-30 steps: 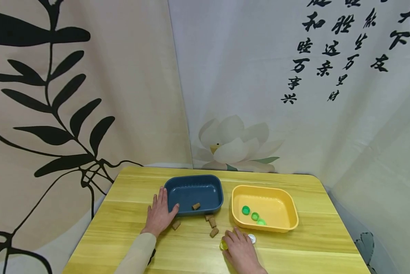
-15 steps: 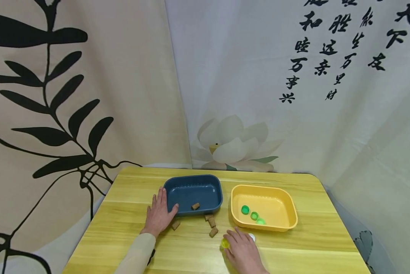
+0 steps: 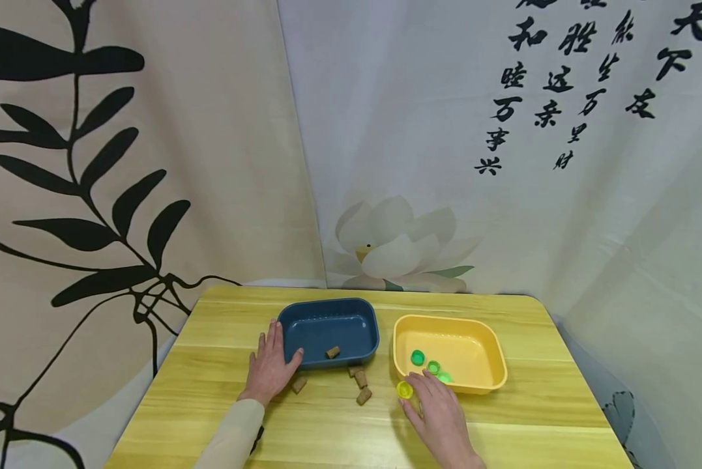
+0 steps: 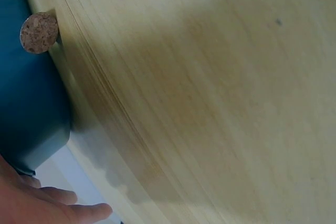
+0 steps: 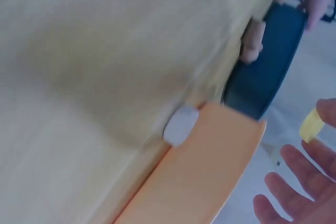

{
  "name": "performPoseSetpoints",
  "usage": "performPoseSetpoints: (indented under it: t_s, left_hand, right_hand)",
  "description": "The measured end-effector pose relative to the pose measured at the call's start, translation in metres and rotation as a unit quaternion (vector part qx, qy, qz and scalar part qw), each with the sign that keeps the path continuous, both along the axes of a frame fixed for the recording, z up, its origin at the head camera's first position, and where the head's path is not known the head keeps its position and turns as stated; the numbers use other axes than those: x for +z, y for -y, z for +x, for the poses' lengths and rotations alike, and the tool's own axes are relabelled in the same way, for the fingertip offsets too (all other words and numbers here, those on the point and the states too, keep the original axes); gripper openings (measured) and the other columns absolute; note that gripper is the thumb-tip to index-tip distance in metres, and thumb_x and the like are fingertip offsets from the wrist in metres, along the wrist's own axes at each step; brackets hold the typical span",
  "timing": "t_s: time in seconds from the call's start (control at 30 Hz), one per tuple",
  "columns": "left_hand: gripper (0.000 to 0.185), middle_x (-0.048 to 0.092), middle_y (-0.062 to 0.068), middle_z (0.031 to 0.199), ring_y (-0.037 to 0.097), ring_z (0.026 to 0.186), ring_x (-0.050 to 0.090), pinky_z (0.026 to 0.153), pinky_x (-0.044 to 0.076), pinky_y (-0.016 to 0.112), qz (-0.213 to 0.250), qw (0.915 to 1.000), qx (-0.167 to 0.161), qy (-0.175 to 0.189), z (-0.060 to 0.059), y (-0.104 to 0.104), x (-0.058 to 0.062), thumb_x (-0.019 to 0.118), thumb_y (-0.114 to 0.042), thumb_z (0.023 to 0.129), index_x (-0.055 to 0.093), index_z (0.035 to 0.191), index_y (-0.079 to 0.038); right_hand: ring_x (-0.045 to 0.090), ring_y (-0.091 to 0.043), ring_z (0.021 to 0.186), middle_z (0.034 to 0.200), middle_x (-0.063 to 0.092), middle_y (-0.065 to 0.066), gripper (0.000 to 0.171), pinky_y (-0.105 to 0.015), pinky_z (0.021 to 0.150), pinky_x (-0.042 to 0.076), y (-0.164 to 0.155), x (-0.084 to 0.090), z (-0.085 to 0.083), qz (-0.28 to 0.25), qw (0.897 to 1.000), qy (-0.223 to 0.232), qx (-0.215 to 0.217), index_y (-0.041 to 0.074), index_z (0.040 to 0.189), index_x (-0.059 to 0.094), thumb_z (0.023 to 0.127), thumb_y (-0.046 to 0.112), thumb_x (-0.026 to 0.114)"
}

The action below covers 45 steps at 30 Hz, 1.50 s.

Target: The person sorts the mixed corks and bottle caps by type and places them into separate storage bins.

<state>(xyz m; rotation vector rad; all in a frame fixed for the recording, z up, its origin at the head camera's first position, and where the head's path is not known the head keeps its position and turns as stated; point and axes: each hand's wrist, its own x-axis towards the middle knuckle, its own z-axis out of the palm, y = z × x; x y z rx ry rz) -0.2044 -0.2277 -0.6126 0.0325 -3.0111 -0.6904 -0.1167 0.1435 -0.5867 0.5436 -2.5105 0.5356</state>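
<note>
A yellow bottle cap [image 3: 405, 390] is pinched between the thumb and index finger of my right hand [image 3: 441, 420], near the front left corner of the yellow tray [image 3: 474, 352]. In the right wrist view the cap [image 5: 312, 126] is raised off the table, the other fingers spread. Green bottle caps [image 3: 433, 368] lie inside that tray. With fingers extended, my left hand [image 3: 270, 365] rests against the left edge of the blue tray [image 3: 351, 326]. One cork [image 3: 332, 352] lies in the blue tray.
Several corks [image 3: 364, 396] lie on the wooden table [image 3: 327, 436] in front of the blue tray; one [image 3: 299, 385] is near my left thumb. A white cap [image 5: 181, 125] sits by the yellow tray's wall, hidden by my hand in the head view. Printed curtains hang behind.
The yellow cap has come off the table in my right hand, which has moved up and right toward the yellow tray. My left hand stays at the blue tray.
</note>
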Motion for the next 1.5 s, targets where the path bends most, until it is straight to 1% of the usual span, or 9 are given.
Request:
performPoseSetpoints:
  t_s: [0.23, 0.53, 0.63, 0.77, 0.97, 1.13, 1.27, 1.4, 1.5]
  left_hand:
    - [0.094, 0.002, 0.017, 0.173, 0.051, 0.153, 0.015, 0.112, 0.021, 0.079, -0.003, 1.0, 0.002, 0.002, 0.0, 0.0, 0.0, 0.056, -0.051, 0.103, 0.007, 0.165, 0.001]
    - [0.094, 0.004, 0.017, 0.173, 0.052, 0.153, 0.016, 0.112, 0.021, 0.079, 0.003, 1.0, 0.003, -0.002, 0.001, 0.0, 0.0, 0.057, -0.052, 0.103, 0.01, 0.165, 0.001]
    - [0.094, 0.004, 0.017, 0.173, 0.051, 0.153, 0.016, 0.111, 0.021, 0.079, 0.004, 1.0, 0.003, -0.004, 0.001, 0.001, 0.0, 0.058, -0.052, 0.102, 0.01, 0.165, 0.001]
    - [0.095, 0.004, 0.017, 0.173, 0.051, 0.153, 0.017, 0.111, 0.021, 0.079, 0.001, 1.0, 0.005, -0.003, 0.001, 0.002, -0.002, 0.058, -0.052, 0.102, 0.01, 0.165, 0.001]
    - [0.095, 0.004, 0.016, 0.173, 0.051, 0.153, 0.016, 0.112, 0.021, 0.079, 0.007, 1.0, 0.005, -0.004, 0.001, 0.0, -0.002, 0.058, -0.052, 0.102, 0.009, 0.165, 0.0]
    - [0.095, 0.003, 0.016, 0.173, 0.05, 0.153, 0.015, 0.112, 0.021, 0.078, 0.004, 1.0, 0.003, -0.001, -0.001, -0.001, -0.001, 0.057, -0.053, 0.102, 0.009, 0.165, 0.0]
    - [0.096, 0.003, 0.015, 0.173, 0.051, 0.153, 0.015, 0.111, 0.021, 0.079, 0.004, 1.0, 0.003, 0.003, -0.002, -0.002, 0.0, 0.057, -0.053, 0.102, 0.009, 0.165, 0.0]
    - [0.096, 0.002, 0.015, 0.174, 0.051, 0.154, 0.013, 0.111, 0.02, 0.079, 0.007, 0.9999, 0.003, 0.007, -0.002, -0.001, 0.0, 0.057, -0.053, 0.102, 0.008, 0.165, 0.0]
    - [0.095, 0.002, 0.015, 0.173, 0.051, 0.153, 0.013, 0.111, 0.02, 0.08, 0.004, 0.9999, 0.004, 0.009, -0.001, 0.0, 0.001, 0.057, -0.053, 0.102, 0.008, 0.165, 0.0]
  right_hand:
    - [0.068, -0.043, 0.113, 0.118, 0.074, -0.015, 0.05, -0.061, 0.085, 0.057, -0.019, 0.006, -0.018, -0.041, 0.999, -0.024, -0.017, 0.003, 0.12, 0.071, 0.077, 0.018, 0.092]
    - [0.066, -0.046, 0.116, 0.119, 0.073, -0.019, 0.047, -0.067, 0.085, 0.054, -0.047, 0.007, -0.044, -0.053, 0.995, 0.019, -0.078, 0.002, 0.121, 0.071, 0.081, 0.019, 0.09]
    - [0.067, -0.046, 0.113, 0.116, 0.073, -0.021, 0.047, -0.067, 0.081, 0.055, -0.055, 0.006, -0.054, -0.05, 0.995, 0.016, -0.09, 0.0, 0.119, 0.071, 0.08, 0.018, 0.09]
    - [0.068, -0.046, 0.108, 0.113, 0.073, -0.022, 0.044, -0.063, 0.082, 0.056, -0.063, 0.005, -0.067, -0.045, 0.995, 0.019, -0.089, -0.002, 0.116, 0.071, 0.082, 0.018, 0.09]
    - [0.063, -0.047, 0.115, 0.119, 0.071, -0.023, 0.039, -0.065, 0.087, 0.053, -0.073, 0.004, -0.082, -0.005, 0.989, 0.098, -0.109, -0.002, 0.117, 0.072, 0.089, 0.023, 0.083]
    - [0.062, -0.046, 0.114, 0.119, 0.071, -0.021, 0.039, -0.065, 0.086, 0.052, -0.079, -0.001, -0.091, 0.019, 0.977, 0.167, -0.133, 0.0, 0.118, 0.072, 0.092, 0.028, 0.079]
    - [0.059, -0.049, 0.12, 0.123, 0.07, -0.021, 0.041, -0.069, 0.091, 0.047, -0.081, -0.003, -0.095, 0.028, 0.965, 0.216, -0.145, 0.001, 0.12, 0.072, 0.094, 0.033, 0.077]
    - [0.052, -0.054, 0.128, 0.13, 0.066, -0.024, 0.047, -0.073, 0.096, 0.042, -0.081, -0.003, -0.098, 0.034, 0.957, 0.245, -0.149, 0.001, 0.127, 0.069, 0.096, 0.036, 0.073]
    - [0.048, -0.056, 0.131, 0.135, 0.062, -0.027, 0.053, -0.074, 0.098, 0.04, -0.079, -0.002, -0.097, 0.036, 0.957, 0.245, -0.15, 0.0, 0.134, 0.065, 0.097, 0.038, 0.071]
